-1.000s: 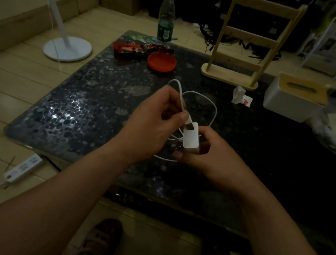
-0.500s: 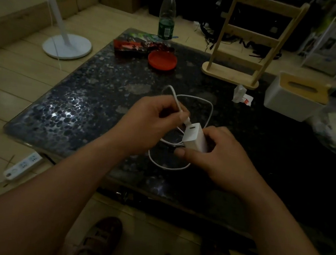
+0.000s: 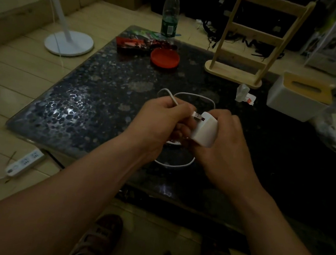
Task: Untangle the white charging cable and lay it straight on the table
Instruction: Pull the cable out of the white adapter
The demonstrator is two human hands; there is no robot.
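My left hand point(image 3: 161, 122) pinches the plug end of the white charging cable point(image 3: 194, 95), and the metal USB plug point(image 3: 198, 116) shows bare between my hands. My right hand point(image 3: 224, 147) holds the white charger block point(image 3: 205, 130) just to the right of the plug. The cable loops behind both hands over the dark speckled table point(image 3: 92, 109), and another loop lies on the table below my hands. Part of the cable is hidden by my fingers.
A red lid point(image 3: 165, 58), snack packets point(image 3: 135, 45) and a plastic bottle point(image 3: 170, 14) sit at the table's far left. A wooden rack point(image 3: 250, 44), a crumpled wrapper point(image 3: 244, 95) and a white tissue box point(image 3: 296, 99) stand at the right. A power strip point(image 3: 24, 162) lies on the floor.
The USB plug has come out of the charger block and now shows bare metal. Both hands have shifted slightly, with the block tilted to the right in my right hand.
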